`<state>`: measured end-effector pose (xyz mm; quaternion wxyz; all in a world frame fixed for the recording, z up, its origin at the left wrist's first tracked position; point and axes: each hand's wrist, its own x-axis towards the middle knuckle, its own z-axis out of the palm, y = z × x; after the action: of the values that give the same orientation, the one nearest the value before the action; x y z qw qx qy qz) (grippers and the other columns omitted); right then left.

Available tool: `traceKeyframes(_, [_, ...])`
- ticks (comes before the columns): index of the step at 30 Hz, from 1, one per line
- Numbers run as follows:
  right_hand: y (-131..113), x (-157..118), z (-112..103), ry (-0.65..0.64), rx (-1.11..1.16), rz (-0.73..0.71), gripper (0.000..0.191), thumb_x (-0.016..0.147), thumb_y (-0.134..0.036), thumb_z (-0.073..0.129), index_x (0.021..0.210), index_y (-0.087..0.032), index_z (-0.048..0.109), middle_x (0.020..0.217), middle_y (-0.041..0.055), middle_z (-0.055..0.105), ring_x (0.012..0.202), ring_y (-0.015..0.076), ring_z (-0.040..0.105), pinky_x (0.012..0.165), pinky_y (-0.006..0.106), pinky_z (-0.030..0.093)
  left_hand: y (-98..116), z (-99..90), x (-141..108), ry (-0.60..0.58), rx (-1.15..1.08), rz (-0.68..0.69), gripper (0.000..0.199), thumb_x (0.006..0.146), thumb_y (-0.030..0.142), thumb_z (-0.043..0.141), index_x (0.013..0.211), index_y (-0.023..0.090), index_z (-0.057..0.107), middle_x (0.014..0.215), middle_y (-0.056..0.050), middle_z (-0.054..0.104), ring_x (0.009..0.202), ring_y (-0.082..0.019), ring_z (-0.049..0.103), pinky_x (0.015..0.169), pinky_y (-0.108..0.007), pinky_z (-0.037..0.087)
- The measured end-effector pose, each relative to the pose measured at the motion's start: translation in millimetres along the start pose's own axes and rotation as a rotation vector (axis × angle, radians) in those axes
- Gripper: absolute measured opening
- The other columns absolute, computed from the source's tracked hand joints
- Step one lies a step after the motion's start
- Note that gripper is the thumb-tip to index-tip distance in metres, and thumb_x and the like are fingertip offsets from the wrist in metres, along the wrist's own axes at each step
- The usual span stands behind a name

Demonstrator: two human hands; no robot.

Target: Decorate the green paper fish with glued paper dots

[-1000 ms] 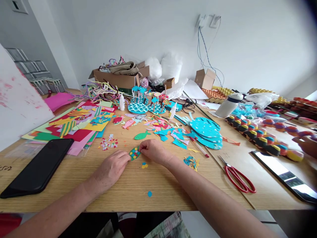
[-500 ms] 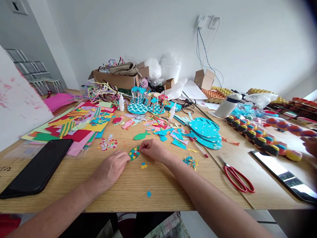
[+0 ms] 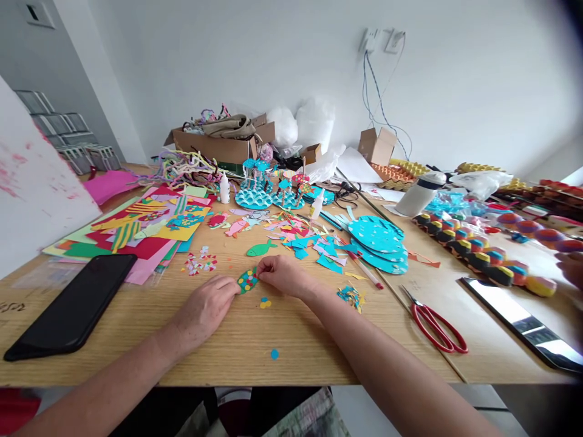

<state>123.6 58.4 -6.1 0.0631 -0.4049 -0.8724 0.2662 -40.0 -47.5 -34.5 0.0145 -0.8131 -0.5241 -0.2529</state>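
Observation:
A green paper fish (image 3: 247, 281) with yellow, red and pale dots lies on the table between my hands. My left hand (image 3: 212, 305) is closed at its left end, fingertips pinching the edge. At the fish's right end, the fingers of my right hand (image 3: 285, 276) are pinched together; they hide that end. Just beyond is a plain green paper fish (image 3: 260, 247). Small blue and yellow paper dots (image 3: 265, 303) sit below the dotted fish, and a single blue dot (image 3: 274, 354) lies nearer the table edge.
Red-handled scissors (image 3: 438, 328) and a thin stick lie to the right. Phones flank the work area: a black one (image 3: 73, 306) on the left, another (image 3: 519, 321) on the right. Glue bottles (image 3: 317, 205), coloured paper (image 3: 136, 249) and blue discs (image 3: 380, 246) stand farther back. Another person's hand (image 3: 571, 267) shows at far right.
The view has shifted very slightly. Both hands stay at the dotted fish, with hardly any visible movement.

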Motion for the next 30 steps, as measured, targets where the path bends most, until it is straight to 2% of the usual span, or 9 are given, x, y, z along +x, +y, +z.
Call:
traceKeyframes(5, [-9.2,-2.7,-0.7,-0.012,-0.053,0.001,0.021,0.07,-0.011,0.049,0.077,-0.022,0.066,0.076,-0.0003,0.065,0.071,0.0128,0.056,0.06,0.021,0.037,-1.4,1.8,-0.8,0.005,0.015,0.009,0.026,0.079,0.003,0.037,0.081,0.019,0.057,0.082,-0.004,0.063,0.079,-0.017,0.059,0.071,-0.028,0.049])
traceKeyframes(13, [7.2,6.2,-4.9,-0.059,-0.021,-0.026,0.018,0.074,-0.016,0.048,0.084,-0.018,0.063,0.075,-0.0021,0.064,0.065,0.0084,0.054,0.054,0.016,0.037,-1.7,1.9,-1.4,0.007,0.006,0.024,0.024,0.08,0.003,0.036,0.082,0.016,0.056,0.083,-0.006,0.063,0.08,-0.017,0.059,0.072,-0.028,0.048])
traceKeyframes(20, [-6.6,2.9,-1.5,-0.037,-0.118,-0.02,0.019,0.071,-0.013,0.048,0.076,-0.02,0.064,0.078,0.0023,0.064,0.074,0.0155,0.056,0.058,0.023,0.036,-1.1,1.3,-1.0,0.001,0.032,0.023,0.024,0.079,0.002,0.038,0.082,0.015,0.058,0.082,-0.007,0.063,0.079,-0.019,0.059,0.071,-0.029,0.049])
traceKeyframes(22, [-4.5,3.9,-2.9,-0.053,-0.12,-0.029,0.018,0.07,-0.012,0.049,0.075,-0.02,0.064,0.078,0.0016,0.064,0.073,0.0146,0.056,0.058,0.022,0.036,-1.8,2.3,-1.7,0.009,0.031,0.026,0.024,0.08,0.002,0.038,0.083,0.015,0.058,0.083,-0.007,0.063,0.081,-0.018,0.059,0.072,-0.029,0.049])
traceKeyframes(27, [5.6,6.8,-7.6,-0.113,-0.071,-0.054,0.019,0.075,-0.015,0.047,0.087,-0.02,0.06,0.073,-0.0035,0.063,0.061,0.0076,0.055,0.052,0.016,0.037,-3.4,4.6,-1.7,0.01,0.014,0.023,0.024,0.081,0.003,0.037,0.083,0.017,0.057,0.084,-0.005,0.063,0.081,-0.017,0.059,0.073,-0.028,0.048])
traceKeyframes(30, [0.6,5.6,-6.8,-0.113,-0.095,-0.062,0.017,0.073,-0.015,0.049,0.082,-0.021,0.062,0.075,-0.0024,0.062,0.066,0.0099,0.054,0.054,0.018,0.035,-3.0,4.0,-1.3,0.007,0.019,0.02,0.023,0.08,0.003,0.038,0.082,0.017,0.056,0.082,-0.005,0.062,0.079,-0.018,0.059,0.071,-0.028,0.048])
